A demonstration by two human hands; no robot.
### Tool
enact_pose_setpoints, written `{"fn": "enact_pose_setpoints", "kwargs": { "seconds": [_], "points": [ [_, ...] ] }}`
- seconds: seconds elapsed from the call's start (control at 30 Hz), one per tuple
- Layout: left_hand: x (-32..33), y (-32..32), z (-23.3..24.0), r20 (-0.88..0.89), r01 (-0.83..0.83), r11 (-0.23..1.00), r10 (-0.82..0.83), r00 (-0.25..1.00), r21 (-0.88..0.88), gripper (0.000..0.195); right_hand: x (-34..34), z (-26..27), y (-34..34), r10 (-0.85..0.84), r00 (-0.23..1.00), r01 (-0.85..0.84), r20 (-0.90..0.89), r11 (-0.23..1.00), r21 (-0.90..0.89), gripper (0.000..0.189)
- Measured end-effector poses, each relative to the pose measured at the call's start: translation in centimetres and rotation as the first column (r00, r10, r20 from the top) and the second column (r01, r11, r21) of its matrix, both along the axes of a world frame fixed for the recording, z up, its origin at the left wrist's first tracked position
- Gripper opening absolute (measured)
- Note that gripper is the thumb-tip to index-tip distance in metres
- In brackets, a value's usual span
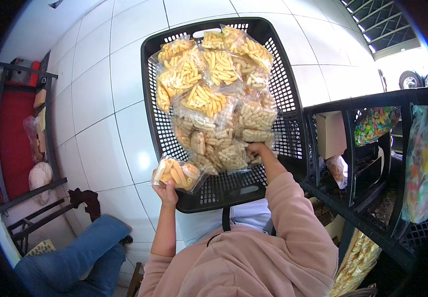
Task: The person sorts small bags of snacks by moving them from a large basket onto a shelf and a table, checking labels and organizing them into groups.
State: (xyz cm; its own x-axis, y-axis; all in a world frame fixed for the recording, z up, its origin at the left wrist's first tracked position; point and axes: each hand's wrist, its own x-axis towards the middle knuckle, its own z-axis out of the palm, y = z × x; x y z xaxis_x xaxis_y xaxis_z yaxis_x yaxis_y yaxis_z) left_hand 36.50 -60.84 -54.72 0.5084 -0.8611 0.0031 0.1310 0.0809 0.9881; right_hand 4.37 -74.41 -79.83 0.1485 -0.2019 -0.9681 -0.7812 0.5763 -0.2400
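Observation:
A large black plastic basket with perforated walls stands before me, heaped with clear plastic bags of snacks. Yellow curved snack sticks fill the bags at the far side, and bags of pale, whitish pieces lie at the near side. My left hand grips a small clear bag of thick orange-yellow snack pieces over the basket's near left corner. My right hand reaches into the near right part of the basket, against the pale snack bags; its fingertips are partly hidden among them.
At the right, a black metal rack holds a cardboard box and bags of colourful sweets. Another person's leg in blue jeans is at the lower left. A metal-framed shelf with a red panel stands left.

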Motion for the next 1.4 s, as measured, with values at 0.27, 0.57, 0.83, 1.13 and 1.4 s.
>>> {"fn": "enact_pose_setpoints", "kwargs": {
  "seconds": [0.27,0.57,0.83,1.13,1.4],
  "points": [
    [-0.2,-0.5,1.0,-0.005,0.035,0.999,-0.035,0.999,-0.007,0.039,1.4,3.6,-1.6,-0.123,0.988,0.115,0.092,0.99,0.079,0.036],
    [1.3,0.1,0.2,-0.013,0.09,0.996,-0.091,0.996,-0.015,0.04,1.7,27.5,-2.8,0.115,0.966,0.004,0.23,0.887,-0.462,0.052],
    [-2.5,-0.9,4.9,-0.581,0.4,0.894,-0.438,0.686,-0.202,0.061,5.6,31.6,2.7,-0.134,0.734,0.65,0.666,0.426,-0.63,0.034],
    [3.8,-2.0,3.9,-0.75,0.146,0.944,-0.326,0.575,-0.297,0.06,16.5,29.5,10.7,0.253,0.471,0.365,0.845,0.816,-0.448,0.045],
    [2.5,-6.5,1.7,-0.907,0.273,0.895,-0.398,0.135,-0.352,0.055,18.4,18.6,5.7,0.797,0.489,-0.308,-0.355,-0.223,-0.925,0.023]
  ]
}}
